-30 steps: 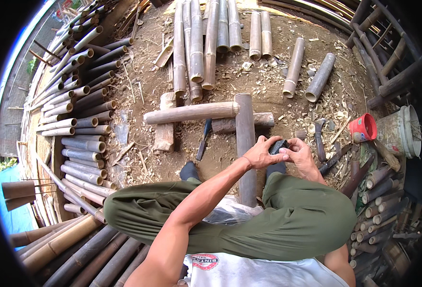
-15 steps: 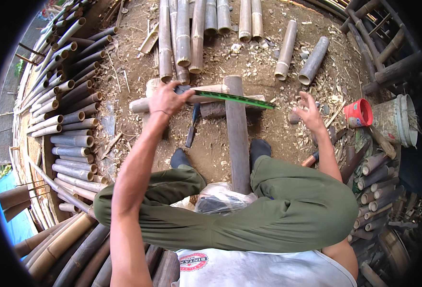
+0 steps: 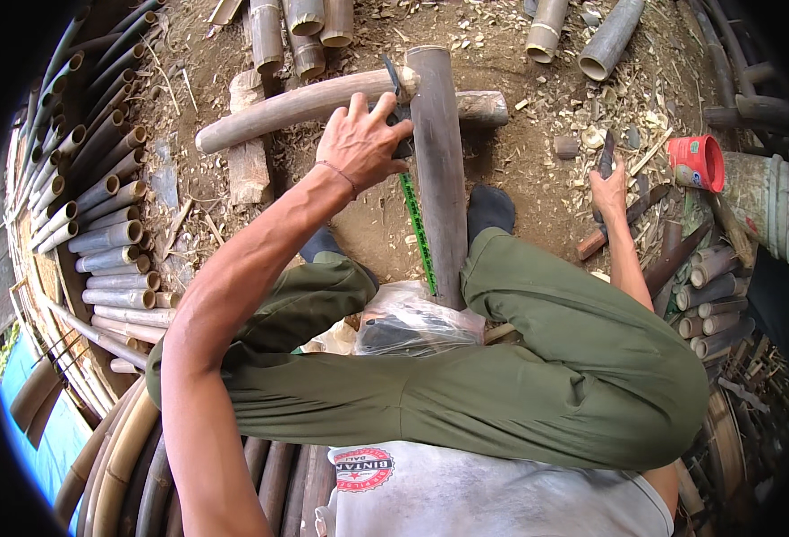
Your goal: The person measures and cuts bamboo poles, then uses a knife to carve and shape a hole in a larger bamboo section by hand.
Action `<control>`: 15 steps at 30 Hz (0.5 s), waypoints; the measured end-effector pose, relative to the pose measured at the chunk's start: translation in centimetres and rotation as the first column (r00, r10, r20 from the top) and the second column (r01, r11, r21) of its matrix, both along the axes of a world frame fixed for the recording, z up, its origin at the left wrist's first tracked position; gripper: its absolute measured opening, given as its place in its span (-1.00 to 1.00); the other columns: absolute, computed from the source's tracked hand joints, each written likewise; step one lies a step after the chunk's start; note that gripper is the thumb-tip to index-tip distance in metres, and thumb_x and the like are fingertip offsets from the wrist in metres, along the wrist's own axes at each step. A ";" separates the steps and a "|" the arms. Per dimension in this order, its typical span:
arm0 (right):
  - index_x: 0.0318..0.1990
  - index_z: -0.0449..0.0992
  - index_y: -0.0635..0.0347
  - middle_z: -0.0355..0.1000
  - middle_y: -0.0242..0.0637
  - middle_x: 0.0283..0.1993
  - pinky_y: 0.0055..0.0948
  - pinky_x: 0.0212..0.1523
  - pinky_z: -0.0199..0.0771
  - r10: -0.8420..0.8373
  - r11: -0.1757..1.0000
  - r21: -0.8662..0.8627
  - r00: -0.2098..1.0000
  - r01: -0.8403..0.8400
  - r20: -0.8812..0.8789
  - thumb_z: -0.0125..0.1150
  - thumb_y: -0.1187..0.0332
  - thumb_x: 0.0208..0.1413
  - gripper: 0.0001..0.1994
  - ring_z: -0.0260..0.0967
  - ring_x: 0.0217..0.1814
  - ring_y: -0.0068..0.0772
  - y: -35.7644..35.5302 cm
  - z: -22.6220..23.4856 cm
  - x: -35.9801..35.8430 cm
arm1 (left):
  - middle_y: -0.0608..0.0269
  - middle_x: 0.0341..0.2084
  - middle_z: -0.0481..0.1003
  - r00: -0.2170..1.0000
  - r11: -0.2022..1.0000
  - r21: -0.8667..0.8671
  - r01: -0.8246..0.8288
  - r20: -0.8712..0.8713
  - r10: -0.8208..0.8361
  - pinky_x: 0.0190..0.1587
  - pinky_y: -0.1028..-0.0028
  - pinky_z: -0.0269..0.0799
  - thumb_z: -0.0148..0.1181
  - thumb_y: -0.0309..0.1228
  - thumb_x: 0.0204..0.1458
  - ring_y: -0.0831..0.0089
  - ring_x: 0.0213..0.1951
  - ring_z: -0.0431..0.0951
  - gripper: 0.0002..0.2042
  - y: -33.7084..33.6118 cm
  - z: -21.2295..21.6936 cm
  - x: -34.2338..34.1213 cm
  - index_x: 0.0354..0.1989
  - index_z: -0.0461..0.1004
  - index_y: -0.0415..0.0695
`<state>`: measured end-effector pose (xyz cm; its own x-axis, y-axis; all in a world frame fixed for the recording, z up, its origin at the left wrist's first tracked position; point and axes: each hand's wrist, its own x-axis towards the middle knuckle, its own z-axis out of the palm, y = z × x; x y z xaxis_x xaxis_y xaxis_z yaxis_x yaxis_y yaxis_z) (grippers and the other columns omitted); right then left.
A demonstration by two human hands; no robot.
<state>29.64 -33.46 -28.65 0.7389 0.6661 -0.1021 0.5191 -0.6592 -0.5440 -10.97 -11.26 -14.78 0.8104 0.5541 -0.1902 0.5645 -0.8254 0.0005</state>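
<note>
A dark grey bamboo pole point(image 3: 437, 170) runs away from me between my green-trousered legs and rests on a pale cross log point(image 3: 287, 106). My left hand point(image 3: 363, 139) presses a dark tape measure case against the pole's left side near its far end. Its green tape point(image 3: 421, 237) lies stretched along the pole back toward my knees. My right hand point(image 3: 607, 186) is out to the right, low over the chip-strewn ground, closed around the handle of a dark tool point(image 3: 606, 157) that looks like a knife.
Cut bamboo lengths are stacked along the left point(image 3: 99, 242) and at the top point(image 3: 305, 27). A red cup point(image 3: 697, 161) and a grey bucket point(image 3: 761, 201) stand at the right among more bamboo. A plastic bag point(image 3: 412, 322) lies under my legs. A wood block point(image 3: 250, 161) sits beside the log.
The green tape has swung from lying across the logs to running along the pole. My right hand has moved out to the right and closed on the dark tool.
</note>
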 end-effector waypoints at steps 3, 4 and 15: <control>0.33 0.12 0.36 0.29 -0.02 -0.11 -0.08 0.06 0.32 0.120 0.988 -0.103 0.991 -0.114 0.059 0.13 0.39 -0.08 -0.27 0.31 -0.08 -0.06 -0.6 2.2 -5.5 | 0.21 0.00 0.30 0.998 0.999 -0.017 0.052 0.037 -0.051 -0.13 0.24 0.38 0.45 -0.02 -0.24 0.14 0.01 0.35 -0.51 -1.3 -1.6 -0.4 -0.09 0.54 0.14; 0.34 0.11 0.35 0.25 0.02 -0.01 -0.08 0.14 0.27 0.215 0.976 -0.100 0.946 -0.196 0.242 0.15 0.41 -0.09 -0.26 0.25 0.05 -0.03 -3.2 -0.3 -4.0 | 0.21 0.00 0.30 0.994 0.996 -0.011 0.089 0.062 -0.088 -0.12 0.24 0.38 0.45 -0.02 -0.24 0.14 0.01 0.34 -0.52 -1.5 -2.0 0.6 -0.09 0.54 0.15; 0.21 0.27 0.47 0.35 0.21 0.17 -0.20 0.27 0.27 0.476 0.714 -0.053 0.539 -0.698 -0.695 0.49 -0.17 -0.26 0.00 0.31 0.27 0.05 5.4 2.5 -21.1 | 0.20 0.08 0.27 0.998 0.998 -0.036 -0.058 -0.009 0.058 -0.05 0.18 0.40 0.46 -0.02 -0.25 0.10 0.01 0.34 -0.45 -0.1 -1.7 -3.1 0.00 0.49 0.21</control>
